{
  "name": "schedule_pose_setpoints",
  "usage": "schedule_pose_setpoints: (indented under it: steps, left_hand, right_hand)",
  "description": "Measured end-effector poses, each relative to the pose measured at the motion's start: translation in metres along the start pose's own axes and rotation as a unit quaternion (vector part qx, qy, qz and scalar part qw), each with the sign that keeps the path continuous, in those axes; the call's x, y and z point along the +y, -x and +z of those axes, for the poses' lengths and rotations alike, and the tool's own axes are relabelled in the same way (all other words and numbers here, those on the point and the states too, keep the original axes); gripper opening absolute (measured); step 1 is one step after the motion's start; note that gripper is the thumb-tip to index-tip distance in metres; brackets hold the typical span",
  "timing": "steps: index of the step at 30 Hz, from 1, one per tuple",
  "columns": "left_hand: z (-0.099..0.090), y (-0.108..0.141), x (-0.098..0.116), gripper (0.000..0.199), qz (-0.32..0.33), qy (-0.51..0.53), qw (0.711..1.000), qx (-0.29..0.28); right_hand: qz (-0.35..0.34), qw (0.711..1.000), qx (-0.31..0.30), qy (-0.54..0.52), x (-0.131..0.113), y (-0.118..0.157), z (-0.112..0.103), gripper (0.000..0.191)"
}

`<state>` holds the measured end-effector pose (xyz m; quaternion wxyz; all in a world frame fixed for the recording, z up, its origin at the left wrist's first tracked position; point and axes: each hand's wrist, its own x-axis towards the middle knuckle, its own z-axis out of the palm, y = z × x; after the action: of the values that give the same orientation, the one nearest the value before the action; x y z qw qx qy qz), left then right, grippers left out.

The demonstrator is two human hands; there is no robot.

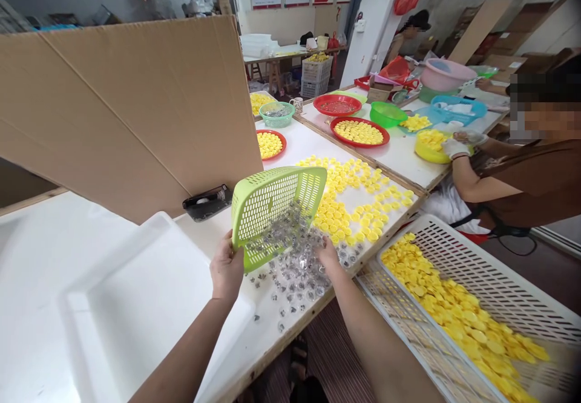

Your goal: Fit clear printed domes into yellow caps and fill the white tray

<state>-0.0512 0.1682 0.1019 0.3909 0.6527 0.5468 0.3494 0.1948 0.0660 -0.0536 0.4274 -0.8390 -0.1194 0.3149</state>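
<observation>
A light green slotted basket (263, 200) is tipped on its side above the white table. My left hand (226, 268) is closed around its lower left end. Small clear plastic pieces (290, 227) with dark centres lie in the basket and spill over its lower side. More loose clear pieces (290, 299) are scattered on the table below. My right hand (327, 254) is among the clear pieces at the basket's lower right; its fingertips are partly hidden and blurred. Just beyond lie many yellow round pieces (336, 209), spread over the tabletop.
A white tray (163, 233) stands at left, before an upright cardboard sheet (136, 112). A grey crate (481, 258) of yellow pieces is at right, beyond the table edge. Red trays (358, 143) sit farther back. A gloved co-worker (526, 173) handles a yellow basin (433, 153).
</observation>
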Motion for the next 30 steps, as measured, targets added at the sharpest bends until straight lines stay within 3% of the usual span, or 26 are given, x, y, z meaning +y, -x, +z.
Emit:
schedule_pose_setpoints:
  steps: [3, 10, 15, 21, 25, 30]
  left_hand:
    - [0.000, -0.001, 0.003, 0.015, 0.017, 0.008, 1.000, 0.003]
    - [0.000, -0.006, 0.006, 0.024, -0.011, 0.006, 1.000, 0.022]
    - [0.002, -0.006, 0.004, 0.028, -0.075, 0.024, 0.997, 0.017]
    - [0.003, -0.006, 0.001, 0.028, -0.099, 0.060, 0.993, 0.008]
    - [-0.003, -0.015, -0.004, 0.019, -0.120, 0.082, 0.989, 0.023]
    - [-0.014, -0.031, -0.018, 0.021, -0.189, 0.158, 0.969, 0.036]
  right_hand:
    - [-0.007, 1.000, 0.001, 0.004, 0.002, -0.004, -0.001, 0.037]
    - [-0.037, 0.999, 0.005, 0.008, 0.000, -0.010, -0.001, 0.036]
    - [-0.055, 0.998, 0.004, 0.022, 0.003, -0.012, -0.007, 0.035]
    - [-0.055, 0.998, 0.008, 0.039, 0.012, -0.014, -0.012, 0.035]
    - [-0.053, 0.997, 0.009, 0.048, 0.017, -0.012, -0.015, 0.033]
    - [-0.063, 0.996, 0.024, 0.063, 0.018, 0.000, -0.022, 0.030]
